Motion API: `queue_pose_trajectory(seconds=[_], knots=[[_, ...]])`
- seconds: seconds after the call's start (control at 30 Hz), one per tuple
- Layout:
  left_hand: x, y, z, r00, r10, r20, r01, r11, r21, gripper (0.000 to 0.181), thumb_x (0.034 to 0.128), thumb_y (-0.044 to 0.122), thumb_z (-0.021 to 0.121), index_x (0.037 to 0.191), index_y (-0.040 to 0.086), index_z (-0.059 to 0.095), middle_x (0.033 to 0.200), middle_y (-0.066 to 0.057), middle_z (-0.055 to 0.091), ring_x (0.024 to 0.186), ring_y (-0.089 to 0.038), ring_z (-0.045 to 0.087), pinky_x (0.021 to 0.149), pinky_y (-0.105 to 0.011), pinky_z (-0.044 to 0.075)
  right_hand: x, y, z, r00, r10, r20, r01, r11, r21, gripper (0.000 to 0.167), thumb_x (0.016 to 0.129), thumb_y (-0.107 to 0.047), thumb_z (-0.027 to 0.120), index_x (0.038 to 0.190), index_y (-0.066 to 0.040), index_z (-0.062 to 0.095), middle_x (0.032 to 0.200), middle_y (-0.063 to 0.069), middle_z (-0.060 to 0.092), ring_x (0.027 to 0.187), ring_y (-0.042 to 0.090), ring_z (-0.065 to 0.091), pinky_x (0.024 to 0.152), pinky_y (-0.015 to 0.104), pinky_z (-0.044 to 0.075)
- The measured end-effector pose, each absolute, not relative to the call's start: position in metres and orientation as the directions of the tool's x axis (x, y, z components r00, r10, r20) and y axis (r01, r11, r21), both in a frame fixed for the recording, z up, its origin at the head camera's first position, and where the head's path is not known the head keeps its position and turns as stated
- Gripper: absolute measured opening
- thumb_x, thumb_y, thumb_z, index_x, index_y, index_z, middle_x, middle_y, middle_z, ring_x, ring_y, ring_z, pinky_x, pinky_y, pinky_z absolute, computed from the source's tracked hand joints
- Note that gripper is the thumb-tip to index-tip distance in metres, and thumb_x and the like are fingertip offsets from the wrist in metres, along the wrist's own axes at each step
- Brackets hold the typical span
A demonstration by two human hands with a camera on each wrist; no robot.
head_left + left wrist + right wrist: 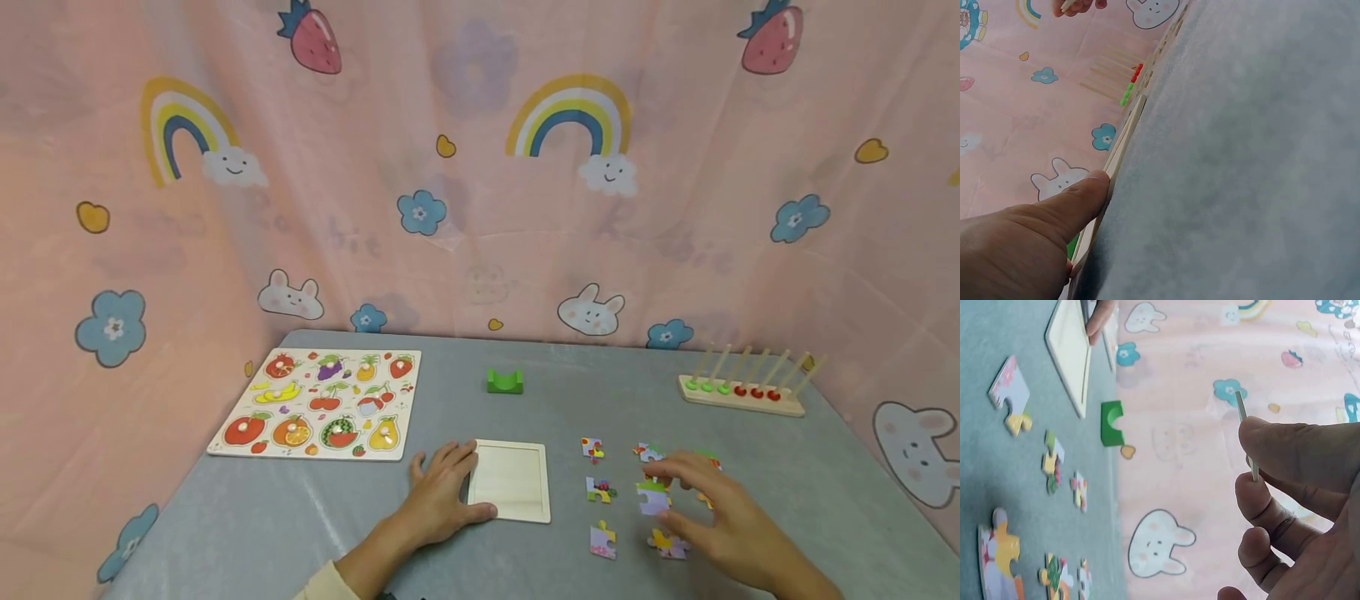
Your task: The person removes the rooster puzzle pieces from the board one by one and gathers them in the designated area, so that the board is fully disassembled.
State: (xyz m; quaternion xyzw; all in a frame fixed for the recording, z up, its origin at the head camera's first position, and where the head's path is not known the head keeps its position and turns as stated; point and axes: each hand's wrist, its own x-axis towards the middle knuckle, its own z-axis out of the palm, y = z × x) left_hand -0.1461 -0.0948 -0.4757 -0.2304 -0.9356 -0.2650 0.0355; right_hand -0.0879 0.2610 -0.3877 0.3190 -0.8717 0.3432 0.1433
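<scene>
My left hand (438,500) holds the left side of a square, pale wooden puzzle tray (510,482); its thumb lies at the near edge and its fingers at the upper left corner. The left wrist view shows that thumb (1082,200) on the tray's rim. Between thumb and fingertips, my right hand (723,517) pinches a lavender and green jigsaw piece (654,500) above the table. From the right wrist, the piece (1245,434) shows edge-on. Loose jigsaw pieces (602,542) lie around and beneath the right hand, some partly hidden by it.
A fruit peg puzzle board (405,400) lies at the left. Behind the tray sits a green, notched block (505,382). A wooden rack (738,398) with upright sticks and green and red beads stands at the far right. A pink patterned curtain (480,275) hangs behind the table.
</scene>
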Motion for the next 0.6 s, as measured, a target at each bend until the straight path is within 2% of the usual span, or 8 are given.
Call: queue_pose_trajectory(seconds=[0.07, 0.2, 0.37, 0.6], knots=[[-0.146, -0.095, -0.476, -0.889, 0.414, 0.197, 0.455, 0.751, 0.479, 0.073, 0.0741, 0.048, 0.079, 0.13, 0.005, 0.058, 0.142, -0.007, 0.047, 0.132, -0.032, 0.035, 0.097, -0.069, 0.012, -0.087, 0.265, -0.389, -0.754, -0.459, 0.47, -0.656, 0.562, -0.503, 0.055, 0.076, -0.001, 0.08, 0.124, -0.018, 0.059, 0.114, -0.007, 0.06, 0.101, 0.007, 0.05, 0.078, 0.019, 0.039], [-0.145, -0.095, -0.475, -0.888, 0.413, 0.203, 0.458, 0.748, 0.481, 0.073, 0.0742, 0.048, 0.079, 0.129, 0.005, 0.058, 0.142, -0.008, 0.048, 0.132, -0.032, 0.036, 0.097, -0.069, 0.013, -0.083, 0.273, -0.391, -0.789, -0.428, 0.44, -0.611, 0.613, -0.5, 0.054, 0.077, -0.006, 0.08, 0.126, -0.021, 0.06, 0.118, -0.008, 0.058, 0.103, 0.005, 0.049, 0.077, 0.018, 0.04], [-0.146, -0.094, -0.474, -0.89, 0.413, 0.194, 0.453, 0.748, 0.486, 0.073, 0.0741, 0.048, 0.079, 0.13, 0.005, 0.058, 0.142, -0.008, 0.047, 0.132, -0.032, 0.035, 0.097, -0.069, 0.013, -0.08, 0.285, -0.398, -0.79, -0.422, 0.445, -0.61, 0.623, -0.49, 0.053, 0.076, -0.003, 0.08, 0.123, -0.02, 0.062, 0.117, -0.005, 0.058, 0.104, 0.003, 0.047, 0.08, 0.014, 0.037], [-0.145, -0.093, -0.473, -0.893, 0.41, 0.185, 0.445, 0.752, 0.486, 0.074, 0.0737, 0.048, 0.079, 0.13, 0.005, 0.058, 0.143, -0.008, 0.047, 0.133, -0.032, 0.035, 0.097, -0.068, 0.013, -0.077, 0.303, -0.41, -0.818, -0.384, 0.429, -0.565, 0.678, -0.471, 0.053, 0.074, -0.003, 0.081, 0.121, -0.02, 0.063, 0.12, -0.009, 0.055, 0.095, 0.004, 0.051, 0.076, 0.013, 0.04]])
